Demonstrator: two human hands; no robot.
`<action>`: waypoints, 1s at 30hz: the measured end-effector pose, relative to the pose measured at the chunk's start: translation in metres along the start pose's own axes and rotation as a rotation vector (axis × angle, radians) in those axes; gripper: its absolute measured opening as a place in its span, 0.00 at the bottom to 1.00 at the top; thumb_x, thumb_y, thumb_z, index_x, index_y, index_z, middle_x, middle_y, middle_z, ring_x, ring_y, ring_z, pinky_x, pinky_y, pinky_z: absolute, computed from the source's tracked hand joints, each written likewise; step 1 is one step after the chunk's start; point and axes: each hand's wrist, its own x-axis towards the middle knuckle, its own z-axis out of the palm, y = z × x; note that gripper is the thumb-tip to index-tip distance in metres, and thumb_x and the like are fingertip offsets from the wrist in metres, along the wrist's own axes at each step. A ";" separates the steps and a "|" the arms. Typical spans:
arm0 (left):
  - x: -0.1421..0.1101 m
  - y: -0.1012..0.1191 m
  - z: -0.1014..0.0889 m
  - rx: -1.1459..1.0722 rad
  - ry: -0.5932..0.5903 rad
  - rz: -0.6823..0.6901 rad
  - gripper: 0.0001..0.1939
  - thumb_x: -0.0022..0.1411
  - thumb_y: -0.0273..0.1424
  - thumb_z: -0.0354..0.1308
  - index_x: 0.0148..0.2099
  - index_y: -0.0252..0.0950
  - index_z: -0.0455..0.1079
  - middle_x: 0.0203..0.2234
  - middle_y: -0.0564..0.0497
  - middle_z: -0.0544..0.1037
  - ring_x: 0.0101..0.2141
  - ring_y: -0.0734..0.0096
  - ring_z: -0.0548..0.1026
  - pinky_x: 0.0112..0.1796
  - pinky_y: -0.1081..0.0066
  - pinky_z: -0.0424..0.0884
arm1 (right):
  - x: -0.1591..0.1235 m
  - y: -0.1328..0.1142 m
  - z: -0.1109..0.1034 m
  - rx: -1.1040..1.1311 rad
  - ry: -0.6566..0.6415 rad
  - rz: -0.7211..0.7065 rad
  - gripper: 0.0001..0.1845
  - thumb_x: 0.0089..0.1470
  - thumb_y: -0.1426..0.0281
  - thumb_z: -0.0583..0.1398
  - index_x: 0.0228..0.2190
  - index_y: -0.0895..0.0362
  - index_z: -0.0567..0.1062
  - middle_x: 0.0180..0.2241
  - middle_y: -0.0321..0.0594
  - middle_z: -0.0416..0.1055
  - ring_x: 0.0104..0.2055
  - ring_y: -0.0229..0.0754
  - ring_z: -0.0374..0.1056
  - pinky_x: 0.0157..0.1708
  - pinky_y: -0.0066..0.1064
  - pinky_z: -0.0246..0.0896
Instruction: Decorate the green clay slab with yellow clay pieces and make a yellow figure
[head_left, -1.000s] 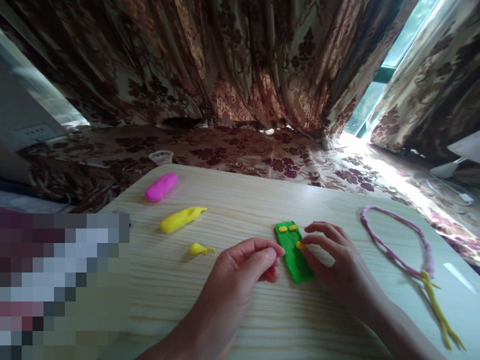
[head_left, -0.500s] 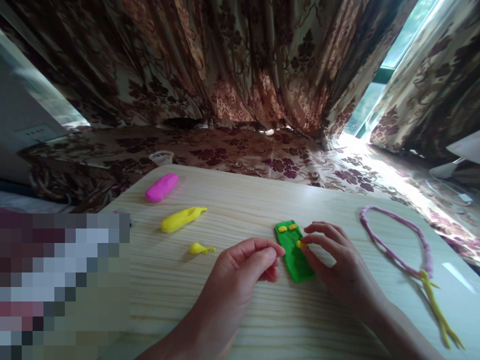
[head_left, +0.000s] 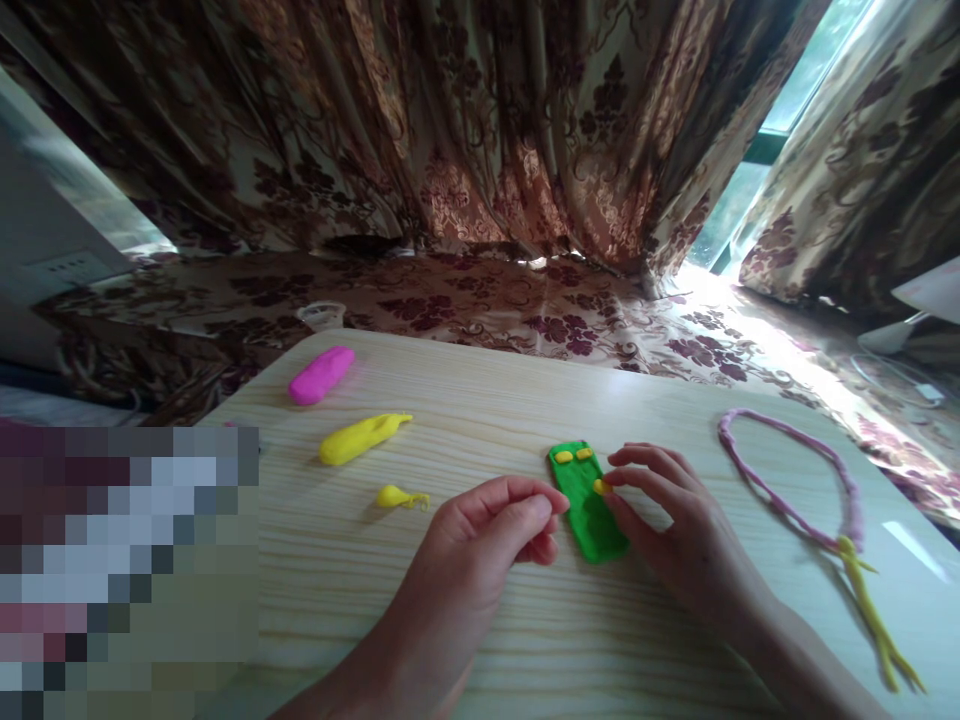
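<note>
A flat green clay slab [head_left: 589, 510] with rounded corners lies on the table between my hands. Two small yellow clay pieces [head_left: 563, 457] sit side by side on its far end. My right hand [head_left: 667, 510] pinches another small yellow clay bit [head_left: 601, 487] between thumb and finger, over the slab's right edge. Just left of the slab is my left hand [head_left: 495, 530], its thumb pressed against curled fingers; whether something small is between them is hidden. To its left rests a small yellow clay lump [head_left: 391, 496] with a thin curled tail.
Farther left lie a yellow clay roll [head_left: 364, 439] and a pink clay block [head_left: 322, 375]. A lilac clay loop [head_left: 787, 510] with a yellow forked piece [head_left: 874, 615] is at the right of the table [head_left: 480, 385]. A clear cup [head_left: 321, 316] stands beyond the far edge.
Both hands hold nearly the same pose. The whole view has shifted very slightly; nothing has been picked up or let go.
</note>
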 end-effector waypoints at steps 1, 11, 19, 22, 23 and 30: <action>0.000 0.000 0.000 -0.001 -0.002 0.000 0.08 0.58 0.32 0.53 0.33 0.35 0.72 0.24 0.51 0.71 0.30 0.69 0.68 0.39 0.64 0.63 | 0.000 0.000 0.000 0.002 -0.002 0.000 0.07 0.53 0.72 0.59 0.36 0.53 0.73 0.43 0.42 0.68 0.49 0.47 0.61 0.47 0.40 0.60; -0.001 0.001 0.001 -0.008 -0.004 -0.013 0.09 0.58 0.32 0.53 0.33 0.34 0.72 0.24 0.51 0.72 0.30 0.69 0.68 0.39 0.65 0.63 | 0.000 -0.001 -0.002 0.038 -0.034 -0.008 0.09 0.55 0.73 0.57 0.38 0.52 0.72 0.44 0.43 0.66 0.49 0.47 0.61 0.47 0.41 0.61; -0.002 0.000 0.002 -0.012 -0.013 -0.017 0.09 0.59 0.32 0.53 0.33 0.35 0.72 0.24 0.51 0.72 0.30 0.69 0.68 0.39 0.65 0.62 | 0.000 0.000 -0.001 0.079 -0.074 -0.033 0.10 0.56 0.75 0.56 0.40 0.54 0.71 0.46 0.44 0.65 0.51 0.46 0.59 0.48 0.39 0.60; -0.001 0.000 0.002 -0.014 -0.011 -0.023 0.09 0.58 0.32 0.53 0.33 0.35 0.72 0.24 0.51 0.72 0.30 0.69 0.68 0.39 0.65 0.63 | 0.001 0.002 0.000 0.078 -0.080 -0.046 0.11 0.56 0.75 0.55 0.41 0.54 0.71 0.46 0.44 0.64 0.51 0.46 0.59 0.48 0.40 0.60; -0.001 0.000 0.002 -0.015 -0.012 -0.022 0.09 0.58 0.32 0.53 0.33 0.34 0.72 0.24 0.51 0.72 0.30 0.69 0.68 0.39 0.65 0.63 | 0.001 0.002 0.000 0.074 -0.078 -0.052 0.11 0.56 0.76 0.55 0.41 0.53 0.71 0.46 0.44 0.65 0.52 0.46 0.59 0.48 0.41 0.60; -0.002 0.001 0.002 -0.010 -0.012 -0.027 0.09 0.58 0.32 0.53 0.33 0.35 0.73 0.24 0.50 0.72 0.30 0.69 0.68 0.39 0.66 0.63 | 0.000 0.006 0.002 0.056 -0.077 -0.064 0.14 0.56 0.76 0.54 0.43 0.53 0.71 0.47 0.45 0.65 0.52 0.48 0.58 0.48 0.43 0.61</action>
